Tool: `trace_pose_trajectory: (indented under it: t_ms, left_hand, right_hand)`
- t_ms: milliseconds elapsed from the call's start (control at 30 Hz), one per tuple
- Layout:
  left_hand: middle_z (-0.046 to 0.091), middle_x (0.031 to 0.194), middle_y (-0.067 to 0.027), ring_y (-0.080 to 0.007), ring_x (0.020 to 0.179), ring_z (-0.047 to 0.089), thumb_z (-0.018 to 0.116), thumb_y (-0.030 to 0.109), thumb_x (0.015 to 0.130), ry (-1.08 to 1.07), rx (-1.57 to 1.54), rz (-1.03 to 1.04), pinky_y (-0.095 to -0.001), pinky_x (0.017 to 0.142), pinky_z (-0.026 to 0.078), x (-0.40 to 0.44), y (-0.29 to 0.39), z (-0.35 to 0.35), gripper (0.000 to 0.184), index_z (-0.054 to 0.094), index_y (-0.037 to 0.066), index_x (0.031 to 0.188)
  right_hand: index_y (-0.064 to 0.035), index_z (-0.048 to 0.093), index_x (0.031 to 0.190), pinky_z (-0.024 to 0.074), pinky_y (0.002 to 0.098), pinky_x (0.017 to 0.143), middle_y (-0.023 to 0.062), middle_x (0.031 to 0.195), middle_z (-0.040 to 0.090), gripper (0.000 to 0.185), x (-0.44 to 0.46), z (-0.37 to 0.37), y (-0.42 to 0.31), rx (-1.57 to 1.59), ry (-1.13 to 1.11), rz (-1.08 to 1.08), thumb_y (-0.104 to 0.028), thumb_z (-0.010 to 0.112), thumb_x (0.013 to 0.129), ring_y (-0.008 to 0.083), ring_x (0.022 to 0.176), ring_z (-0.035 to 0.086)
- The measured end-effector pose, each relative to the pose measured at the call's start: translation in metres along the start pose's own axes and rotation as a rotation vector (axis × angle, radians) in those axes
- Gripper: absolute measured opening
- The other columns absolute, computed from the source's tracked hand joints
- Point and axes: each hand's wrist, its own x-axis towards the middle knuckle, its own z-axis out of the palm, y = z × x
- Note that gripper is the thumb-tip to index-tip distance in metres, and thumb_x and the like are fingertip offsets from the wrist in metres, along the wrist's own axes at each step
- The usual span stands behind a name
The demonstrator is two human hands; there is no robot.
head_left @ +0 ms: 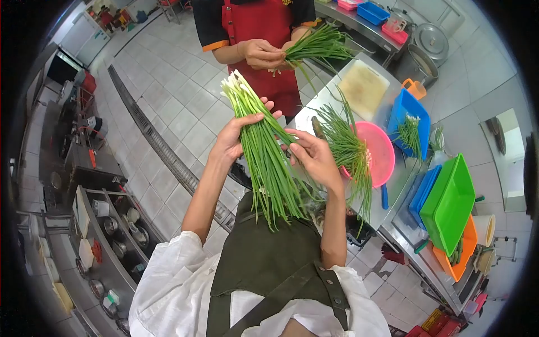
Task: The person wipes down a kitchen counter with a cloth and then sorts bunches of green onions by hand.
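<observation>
A thick bunch of green onions (264,163) lies across my left hand (238,132), which is wrapped round it below the white root ends. The long green leaves hang down in front of my dark apron. At the right side of the bunch, my right hand (311,154) pinches some of the green leaves between thumb and fingers. More green onions (337,135) rest over the edge of a pink basin (379,151) on the table, to the right of my right hand.
Across from me a person in a red apron (261,28) holds another bunch of green onions (320,45). The table carries a cutting board (364,84), a blue basket (412,112) with greens and a blue-handled knife (384,197). Green (449,205) and orange (463,255) bins stand at right.
</observation>
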Motion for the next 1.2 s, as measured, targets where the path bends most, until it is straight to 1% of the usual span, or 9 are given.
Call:
trace_pose_trajectory:
  t_ms: [167,233,367,467,600,767,900,1067,1200]
  left_hand:
    - [0.055,0.120,-0.0071,-0.0298,0.124,0.050,0.054,-0.006,0.086,0.094,-0.121,-0.050,-0.0497,0.097,0.051,0.005,-0.004,-0.018,0.040,0.045,0.002,0.125]
    - [0.056,0.112,-0.0077,-0.0321,0.121,0.053,0.054,-0.008,0.086,0.178,-0.126,0.044,-0.0493,0.096,0.051,0.004,-0.005,-0.018,0.033,0.048,0.003,0.116]
    - [0.057,0.110,-0.0070,-0.0342,0.120,0.053,0.055,-0.010,0.085,0.172,-0.212,0.193,-0.0491,0.097,0.051,-0.001,-0.002,-0.019,0.032,0.050,0.006,0.113]
    - [0.057,0.111,-0.0076,-0.0346,0.123,0.051,0.054,-0.009,0.086,0.132,-0.182,0.251,-0.0490,0.097,0.050,-0.008,0.000,-0.007,0.031,0.049,0.006,0.113]
    - [0.056,0.115,-0.0091,-0.0349,0.123,0.050,0.052,-0.005,0.089,0.100,-0.205,0.190,-0.0486,0.097,0.050,-0.015,0.006,0.003,0.033,0.048,0.006,0.120]
    - [0.057,0.115,-0.0082,-0.0335,0.122,0.052,0.052,-0.007,0.088,0.037,-0.264,0.106,-0.0478,0.097,0.050,-0.011,0.011,-0.004,0.036,0.048,0.004,0.122]
    - [0.057,0.112,-0.0070,-0.0319,0.121,0.052,0.053,-0.008,0.087,0.095,-0.182,0.131,-0.0459,0.096,0.050,-0.009,0.009,-0.004,0.037,0.047,0.005,0.121]
    - [0.055,0.106,-0.0062,-0.0271,0.107,0.059,0.053,-0.007,0.087,0.228,0.016,0.327,-0.0431,0.091,0.054,-0.002,0.007,-0.019,0.037,0.044,0.005,0.120]
    - [0.055,0.098,-0.0073,-0.0222,0.092,0.060,0.052,-0.006,0.087,0.269,0.050,0.275,-0.0435,0.084,0.057,-0.019,0.006,-0.021,0.029,0.046,0.005,0.113]
  right_hand:
    - [0.0000,0.055,0.126,0.0473,0.0258,0.067,0.0079,0.094,0.067,0.035,0.002,-0.004,0.011,-0.146,0.022,-0.004,-0.012,0.058,0.093,0.0103,0.069,0.055]
    - [-0.0002,0.062,0.117,0.0472,0.0278,0.068,0.0079,0.089,0.068,0.034,-0.004,-0.002,-0.004,-0.820,0.404,-0.509,-0.015,0.066,0.086,0.0143,0.070,0.056]
    - [-0.0040,0.069,0.099,0.0466,0.0318,0.072,0.0093,0.092,0.068,0.027,-0.030,0.021,-0.051,-0.598,0.230,-0.367,-0.015,0.075,0.075,0.0214,0.074,0.060]
    - [-0.0043,0.069,0.100,0.0466,0.0318,0.070,0.0108,0.091,0.068,0.025,-0.024,0.030,-0.036,-0.791,0.103,-0.443,-0.012,0.073,0.076,0.0216,0.076,0.061]
    - [-0.0037,0.069,0.101,0.0474,0.0321,0.066,0.0109,0.085,0.069,0.021,-0.024,0.029,-0.028,-0.578,0.128,-0.287,-0.009,0.070,0.080,0.0213,0.071,0.063]
    - [-0.0016,0.071,0.094,0.0489,0.0315,0.069,0.0143,0.088,0.071,0.013,-0.024,0.031,-0.025,-0.498,0.231,-0.287,-0.007,0.067,0.083,0.0240,0.071,0.066]
    - [-0.0031,0.068,0.092,0.0464,0.0371,0.072,0.0142,0.088,0.069,0.010,-0.022,0.028,-0.013,-0.745,0.247,-0.404,-0.008,0.063,0.085,0.0320,0.075,0.065]
    - [-0.0022,0.063,0.088,0.0415,0.0397,0.083,0.0134,0.091,0.062,0.008,-0.014,0.037,-0.006,-0.669,0.184,-0.400,0.001,0.062,0.080,0.0308,0.085,0.059]
    - [-0.0030,0.062,0.085,0.0413,0.0376,0.084,0.0120,0.101,0.053,0.012,-0.016,0.054,-0.004,-0.538,0.058,-0.379,0.006,0.062,0.076,0.0279,0.089,0.055]
